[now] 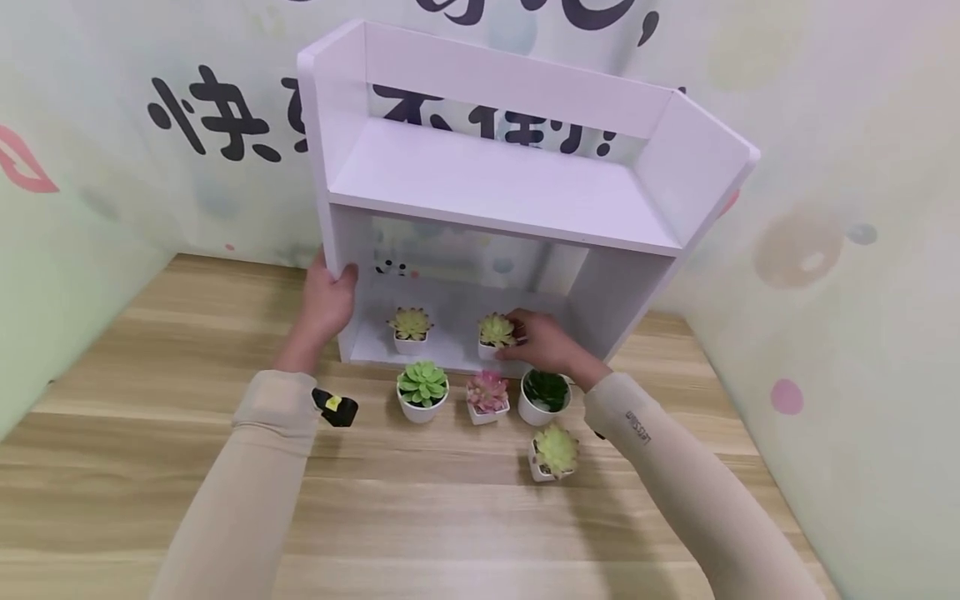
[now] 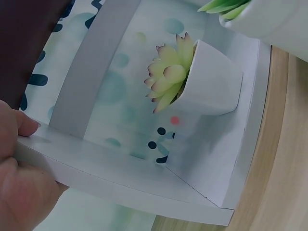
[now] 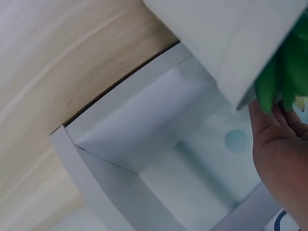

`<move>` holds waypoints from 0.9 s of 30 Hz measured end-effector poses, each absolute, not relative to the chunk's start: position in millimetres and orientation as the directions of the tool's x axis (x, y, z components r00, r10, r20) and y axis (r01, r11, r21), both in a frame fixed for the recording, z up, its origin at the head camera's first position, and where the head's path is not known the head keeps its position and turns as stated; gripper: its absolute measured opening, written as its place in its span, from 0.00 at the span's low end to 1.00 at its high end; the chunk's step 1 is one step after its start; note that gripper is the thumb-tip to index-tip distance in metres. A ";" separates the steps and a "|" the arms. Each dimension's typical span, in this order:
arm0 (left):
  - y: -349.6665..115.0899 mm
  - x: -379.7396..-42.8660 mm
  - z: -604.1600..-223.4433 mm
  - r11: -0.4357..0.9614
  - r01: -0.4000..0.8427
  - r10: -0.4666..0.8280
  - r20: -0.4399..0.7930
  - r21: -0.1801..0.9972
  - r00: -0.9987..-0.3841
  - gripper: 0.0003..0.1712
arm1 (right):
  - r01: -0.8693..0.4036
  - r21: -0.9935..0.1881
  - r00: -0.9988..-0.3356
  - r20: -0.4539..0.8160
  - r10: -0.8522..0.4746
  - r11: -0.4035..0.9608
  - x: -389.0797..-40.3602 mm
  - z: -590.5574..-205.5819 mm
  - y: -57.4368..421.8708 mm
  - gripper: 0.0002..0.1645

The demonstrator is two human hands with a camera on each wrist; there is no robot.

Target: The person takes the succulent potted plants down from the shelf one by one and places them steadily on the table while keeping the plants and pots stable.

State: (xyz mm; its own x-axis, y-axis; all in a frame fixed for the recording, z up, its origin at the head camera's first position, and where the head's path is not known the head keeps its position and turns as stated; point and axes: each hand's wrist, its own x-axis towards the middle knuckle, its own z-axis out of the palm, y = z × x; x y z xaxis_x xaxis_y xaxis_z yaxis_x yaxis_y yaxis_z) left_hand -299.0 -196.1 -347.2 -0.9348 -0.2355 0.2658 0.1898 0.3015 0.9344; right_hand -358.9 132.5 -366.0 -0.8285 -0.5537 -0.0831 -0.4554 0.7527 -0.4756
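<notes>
My left hand [image 1: 327, 302] grips the left side panel of a white two-tier shelf [image 1: 487, 185], thumb on the inner face, as the left wrist view also shows. With its thumb and fingers, my right hand [image 1: 551, 343] holds a small white pot with a pale green succulent [image 1: 495, 331] at the front of the lower tier. To its left, another red-tipped pale succulent [image 1: 411, 323] stands in a square white pot on that tier. In the right wrist view, a dark green potted plant [image 3: 284, 72] partly covers the right hand's fingers.
On the wooden table [image 1: 420, 525], before the shelf, stand a bright green succulent [image 1: 423, 385], a pink one [image 1: 487, 393] and a dark green plant [image 1: 546, 390]. Nearer me, another pale succulent [image 1: 555, 452] sits in a white pot. A patterned wall [image 1: 225, 200] rises behind.
</notes>
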 end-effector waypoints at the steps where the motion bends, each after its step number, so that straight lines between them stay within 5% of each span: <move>1: -195.7 -299.4 -346.3 0.302 0.189 -0.242 0.267 0.934 -0.933 0.30 | -0.455 -0.486 -0.829 -0.076 -0.555 0.747 -357.0 -363.1 134.0 0.36; 27: -192.5 -299.6 -347.1 0.296 0.202 -0.254 0.281 0.934 -0.926 0.30 | -0.423 -0.585 -0.869 0.045 -0.493 0.692 -290.7 -311.2 164.4 0.39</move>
